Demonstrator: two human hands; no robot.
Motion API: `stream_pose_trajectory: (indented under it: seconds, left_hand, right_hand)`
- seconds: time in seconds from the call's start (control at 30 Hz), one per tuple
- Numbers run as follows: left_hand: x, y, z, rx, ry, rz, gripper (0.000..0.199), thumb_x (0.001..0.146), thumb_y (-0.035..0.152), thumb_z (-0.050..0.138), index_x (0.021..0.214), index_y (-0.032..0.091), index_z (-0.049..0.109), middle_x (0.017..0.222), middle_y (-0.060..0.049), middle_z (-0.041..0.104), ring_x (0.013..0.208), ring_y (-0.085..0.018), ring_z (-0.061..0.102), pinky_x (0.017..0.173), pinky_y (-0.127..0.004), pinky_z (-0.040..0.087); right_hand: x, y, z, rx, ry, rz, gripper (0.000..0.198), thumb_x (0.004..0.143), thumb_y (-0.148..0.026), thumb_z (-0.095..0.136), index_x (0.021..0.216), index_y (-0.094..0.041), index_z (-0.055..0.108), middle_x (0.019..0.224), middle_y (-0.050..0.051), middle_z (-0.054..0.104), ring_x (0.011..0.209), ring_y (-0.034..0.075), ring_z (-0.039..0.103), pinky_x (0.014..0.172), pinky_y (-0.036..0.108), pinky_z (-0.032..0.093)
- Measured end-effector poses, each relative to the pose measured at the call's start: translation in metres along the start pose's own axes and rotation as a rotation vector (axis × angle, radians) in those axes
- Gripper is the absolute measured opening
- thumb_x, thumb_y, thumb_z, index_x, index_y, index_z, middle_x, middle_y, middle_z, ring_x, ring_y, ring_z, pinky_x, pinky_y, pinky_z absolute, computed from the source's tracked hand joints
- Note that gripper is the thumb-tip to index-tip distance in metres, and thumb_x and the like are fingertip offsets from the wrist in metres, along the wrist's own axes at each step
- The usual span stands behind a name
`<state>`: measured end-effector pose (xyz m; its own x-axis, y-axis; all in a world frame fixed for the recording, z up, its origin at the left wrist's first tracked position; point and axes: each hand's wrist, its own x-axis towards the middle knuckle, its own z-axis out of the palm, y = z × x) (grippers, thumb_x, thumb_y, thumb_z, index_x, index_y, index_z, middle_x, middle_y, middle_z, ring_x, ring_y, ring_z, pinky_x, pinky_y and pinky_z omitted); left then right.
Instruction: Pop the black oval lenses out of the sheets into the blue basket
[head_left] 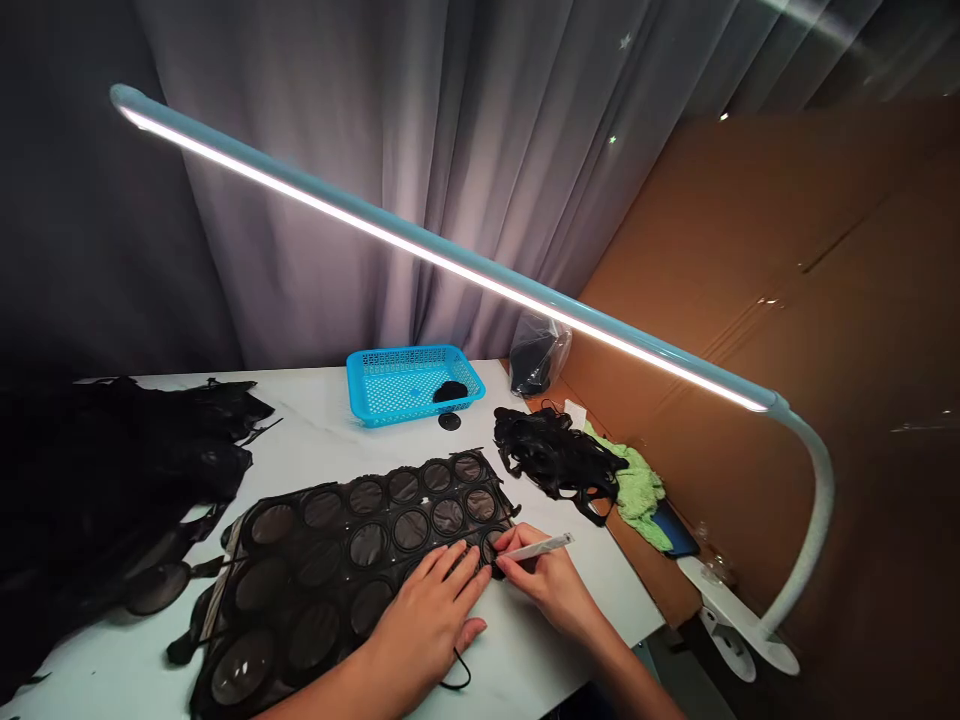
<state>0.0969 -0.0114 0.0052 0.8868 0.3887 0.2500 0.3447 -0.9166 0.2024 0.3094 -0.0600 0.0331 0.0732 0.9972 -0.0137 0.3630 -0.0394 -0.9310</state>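
A black sheet [341, 535] with rows of round discs outlined in it lies on the white table. My left hand [431, 610] rests on its front right part, fingers stretched out and pressing flat. Beside those fingertips, my right hand [544, 575] is closed around a slim white pen-like tool [536, 548]. The tool's tip meets the sheet near a disc at the right edge; the tip itself is too small to make out. A thin black strip [459, 680] curls out below my left hand.
A blue basket [360, 400] stands at the back, black discs inside, with a loose black disc [449, 422] before it. Black scraps [555, 450] lie right, near a green cloth [637, 490]. Black sheets [135, 480] fill the left. A lit lamp [442, 245] spans above.
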Motion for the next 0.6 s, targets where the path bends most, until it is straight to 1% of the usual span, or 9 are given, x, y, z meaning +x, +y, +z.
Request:
stream_pose_trajectory:
  seconds: [0.17,0.33,0.43,0.6]
  left_hand:
    - [0.0031,0.0032,-0.0047,0.018,0.0,-0.008,0.044,0.097,0.036,0.052,0.139,0.021,0.048,0.138,-0.008,0.055,0.126,-0.03,0.048,0.104,-0.045,0.038]
    - [0.0034,0.0038,-0.0051,0.003,0.022,-0.01,0.04,0.097,0.033,0.052,0.136,0.022,0.049,0.137,-0.008,0.055,0.126,-0.029,0.048,0.104,-0.045,0.037]
    - [0.0041,0.0035,-0.0057,0.004,0.015,-0.012,0.04,0.097,0.032,0.052,0.135,0.021,0.05,0.137,-0.008,0.055,0.125,-0.029,0.049,0.103,-0.045,0.037]
    - [0.0066,0.0036,-0.009,0.009,0.001,-0.01,0.041,0.096,0.03,0.052,0.136,0.02,0.049,0.136,-0.008,0.056,0.124,-0.03,0.049,0.101,-0.045,0.038]
  right_hand:
    - [0.0013,0.0016,0.0007,-0.013,0.0,0.002,0.02,0.084,-0.029,0.059,0.068,-0.02,0.052,0.088,0.005,0.061,0.087,0.021,0.058,0.074,0.03,0.043]
    - [0.0018,0.0023,0.0007,-0.02,-0.003,0.009,0.019,0.084,-0.029,0.059,0.069,-0.02,0.052,0.087,0.005,0.061,0.086,0.021,0.058,0.074,0.03,0.044]
    - [0.0014,0.0028,0.0005,-0.025,-0.007,0.012,0.018,0.084,-0.028,0.058,0.069,-0.02,0.052,0.087,0.005,0.061,0.086,0.02,0.059,0.074,0.03,0.044]
    - [0.0034,0.0057,-0.002,-0.049,-0.013,-0.024,0.018,0.085,-0.025,0.057,0.069,-0.02,0.05,0.087,0.004,0.062,0.087,0.019,0.059,0.075,0.029,0.045]
